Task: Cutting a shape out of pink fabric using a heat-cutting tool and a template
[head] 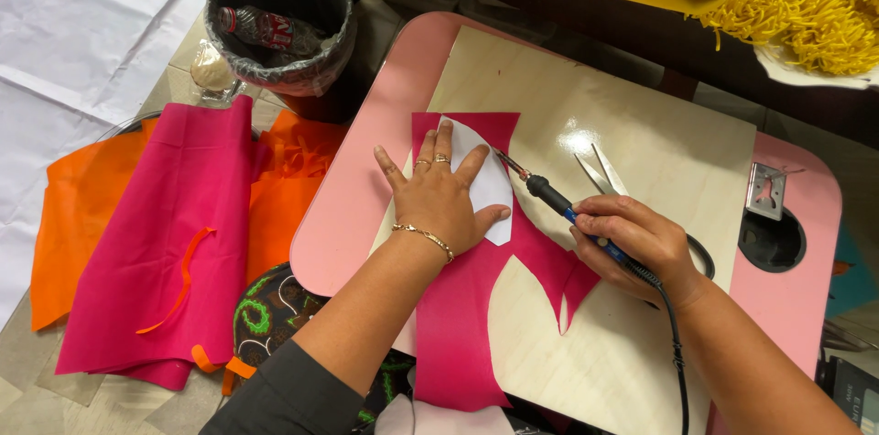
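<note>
Head view: left hand (441, 201) pressing flat, fingers spread, on white paper template (490, 180) over magenta fabric strip (476, 298).
Tool: right hand (641, 247) gripping blue-handled soldering iron (549, 197), tip pointing far-left, touching template's right edge.

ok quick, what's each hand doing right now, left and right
Left hand: open, fingers spread, pressing flat on the white paper template over the pink fabric strip.
Right hand: closed around the soldering iron, tip at the template's edge.

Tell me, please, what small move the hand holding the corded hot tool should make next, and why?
Probably draw the black corded soldering iron along the white paper template's edge: the right hand aims its tip there, while the left hand pins template and magenta fabric strip flat.
</note>
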